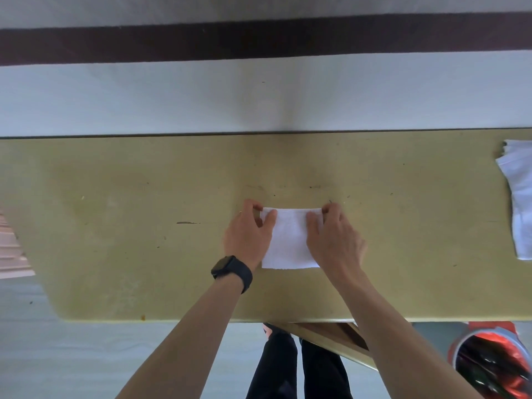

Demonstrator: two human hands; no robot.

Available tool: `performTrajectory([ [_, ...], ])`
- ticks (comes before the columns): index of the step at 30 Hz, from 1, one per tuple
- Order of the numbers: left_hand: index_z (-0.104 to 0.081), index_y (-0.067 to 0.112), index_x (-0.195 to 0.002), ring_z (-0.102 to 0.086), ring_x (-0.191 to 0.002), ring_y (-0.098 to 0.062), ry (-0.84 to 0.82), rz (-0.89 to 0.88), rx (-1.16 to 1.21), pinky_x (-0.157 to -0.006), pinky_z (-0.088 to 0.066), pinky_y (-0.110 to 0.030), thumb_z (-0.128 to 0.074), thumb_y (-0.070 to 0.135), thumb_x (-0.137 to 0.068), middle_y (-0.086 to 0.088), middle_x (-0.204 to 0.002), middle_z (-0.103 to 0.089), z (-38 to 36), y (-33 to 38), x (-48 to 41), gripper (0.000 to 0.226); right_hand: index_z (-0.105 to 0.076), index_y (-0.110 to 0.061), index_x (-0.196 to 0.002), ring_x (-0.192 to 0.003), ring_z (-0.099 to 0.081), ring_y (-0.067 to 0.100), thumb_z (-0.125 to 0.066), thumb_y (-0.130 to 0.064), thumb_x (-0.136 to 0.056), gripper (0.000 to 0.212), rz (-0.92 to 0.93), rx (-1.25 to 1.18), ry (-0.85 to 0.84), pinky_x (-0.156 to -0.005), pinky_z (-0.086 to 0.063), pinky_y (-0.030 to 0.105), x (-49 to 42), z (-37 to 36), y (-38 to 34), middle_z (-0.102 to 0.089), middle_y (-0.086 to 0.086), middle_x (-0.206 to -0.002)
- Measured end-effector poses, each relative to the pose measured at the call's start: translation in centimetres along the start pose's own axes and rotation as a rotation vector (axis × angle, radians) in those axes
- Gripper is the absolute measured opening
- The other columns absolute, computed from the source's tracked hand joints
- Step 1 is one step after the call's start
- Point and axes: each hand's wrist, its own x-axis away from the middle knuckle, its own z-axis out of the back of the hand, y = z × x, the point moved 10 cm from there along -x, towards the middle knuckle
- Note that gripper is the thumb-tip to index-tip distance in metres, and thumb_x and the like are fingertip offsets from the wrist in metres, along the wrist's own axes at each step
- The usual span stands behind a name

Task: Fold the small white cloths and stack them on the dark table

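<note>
Nearest the camera, two bare forearms reached out over the near edge of the yellowish counter (144, 226), the left one wearing a black watch (230, 269) at the wrist, and a red-lined bin (489, 364) stood on the floor down to the right. Past the wrists, the white cloth (290, 243) lay flat on the counter directly in front of the person, roughly square in outline, so no long axis could be picked out. The left hand (249, 234) pinched its far left corner, thumb on top and fingers curled at the edge. The right hand (335, 240) pinched the far right corner the same way, so each grip was clamped on the cloth. The edge held between them ran left to right, and the whole body of the cloth lay on the near side of both grips, toward the person. Any next fold therefore looked likely to turn on that far edge, with the two hands equally placed to move it. Further out and well to the right, a loose pile of white cloths (518, 197) sat at the end of the counter, nearer the right hand. Beyond the counter's far edge there was only pale ground and a dark band.
</note>
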Motion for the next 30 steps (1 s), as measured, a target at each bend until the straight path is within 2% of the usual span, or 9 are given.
performTrajectory([
  [4, -0.050, 0.020, -0.124, -0.059, -0.094, -0.025, 0.182, -0.292, -0.221, -0.071, -0.052, -0.036, -0.052, 0.047, -0.095, -0.003, -0.113, -0.060, 1.3, 1.5, 2.2, 0.040, -0.052, -0.019, -0.124, -0.102, -0.053, 0.026, -0.046, -0.048, -0.096, 0.040, 0.030, 0.007, 0.163, -0.070, -0.041, 0.035, 1.4, 2.1, 1.1, -0.058, 0.000, -0.115],
  [8, -0.048, 0.022, -0.142, -0.044, -0.133, -0.024, 0.132, -0.593, -0.442, -0.106, -0.037, -0.044, -0.044, 0.045, -0.096, -0.001, -0.149, -0.046, -2.0, 1.7, 5.0, 0.052, -0.062, -0.015, -0.123, -0.111, -0.053, 0.026, -0.046, -0.034, -0.097, 0.037, 0.352, -0.034, 0.273, -0.081, -0.049, 0.041, 4.0, 1.3, -1.3, -0.064, 0.003, -0.123],
  [12, -0.009, 0.028, -0.159, 0.002, -0.153, -0.014, -0.057, -0.564, -0.537, -0.122, 0.000, -0.051, -0.032, 0.054, -0.099, 0.012, -0.166, 0.003, -4.5, -0.8, 4.1, 0.069, -0.027, -0.014, -0.155, -0.152, -0.015, 0.018, -0.030, -0.038, -0.102, 0.058, 0.483, 0.115, 0.072, -0.118, -0.019, 0.045, 4.2, -3.2, -1.6, -0.021, 0.002, -0.164],
  [15, 0.006, 0.032, -0.157, 0.012, -0.152, -0.015, -0.110, -0.551, -0.556, -0.120, 0.010, -0.050, -0.028, 0.058, -0.098, 0.015, -0.164, 0.015, -4.8, -1.4, 4.0, 0.073, -0.002, -0.017, -0.159, -0.153, 0.004, 0.016, -0.018, -0.044, -0.103, 0.064, 0.494, 0.183, -0.040, -0.122, -0.002, 0.052, 4.1, -4.8, -0.7, 0.004, -0.004, -0.167],
  [18, 0.011, 0.032, -0.156, 0.016, -0.151, -0.014, -0.145, -0.544, -0.536, -0.121, 0.007, -0.052, -0.027, 0.058, -0.099, 0.014, -0.163, 0.018, -5.0, -1.5, 3.9, 0.074, 0.001, -0.017, -0.159, -0.153, 0.008, 0.017, -0.020, -0.045, -0.103, 0.066, 0.504, 0.182, -0.074, -0.121, 0.000, 0.054, 4.1, -4.8, -0.9, 0.008, -0.004, -0.166],
  [20, 0.008, 0.031, -0.157, 0.013, -0.151, -0.013, -0.147, -0.562, -0.506, -0.122, 0.002, -0.051, -0.027, 0.057, -0.099, 0.012, -0.164, 0.015, -4.9, -1.3, 4.0, 0.072, -0.004, -0.017, -0.159, -0.153, 0.005, 0.017, -0.025, -0.046, -0.102, 0.067, 0.492, 0.128, -0.056, -0.121, -0.001, 0.052, 4.3, -3.9, -0.8, 0.003, -0.003, -0.167],
  [22, -0.009, 0.029, -0.158, -0.008, -0.152, -0.017, -0.073, -0.529, -0.435, -0.122, -0.012, -0.047, -0.033, 0.055, -0.098, 0.006, -0.166, -0.006, -3.5, -0.5, 4.1, 0.070, -0.020, -0.018, -0.157, -0.151, -0.013, 0.019, -0.034, -0.049, -0.099, 0.067, 0.390, -0.010, 0.010, -0.120, -0.014, 0.047, 4.1, -1.6, -0.3, -0.017, -0.002, -0.164],
  [25, -0.038, 0.022, -0.143, -0.044, -0.129, -0.027, 0.081, -0.255, -0.279, -0.103, -0.040, -0.041, -0.045, 0.047, -0.095, -0.004, -0.145, -0.047, -0.4, 0.0, 3.3, 0.055, -0.040, -0.019, -0.143, -0.128, -0.042, 0.023, -0.052, -0.049, -0.094, 0.059, 0.084, -0.205, 0.058, -0.105, -0.036, 0.039, 2.9, 1.0, 1.6, -0.046, 0.001, -0.141],
  [30, -0.047, 0.018, -0.124, -0.050, -0.113, -0.026, -0.031, 0.159, -0.184, -0.093, -0.046, -0.043, -0.054, 0.046, -0.094, -0.007, -0.120, -0.058, -0.9, -0.1, 1.7, 0.042, -0.052, -0.013, -0.116, -0.103, -0.055, 0.028, -0.065, -0.043, -0.088, 0.044, -0.135, -0.209, -0.109, -0.084, -0.041, 0.035, 0.7, 0.4, 1.0, -0.060, 0.006, -0.114],
])
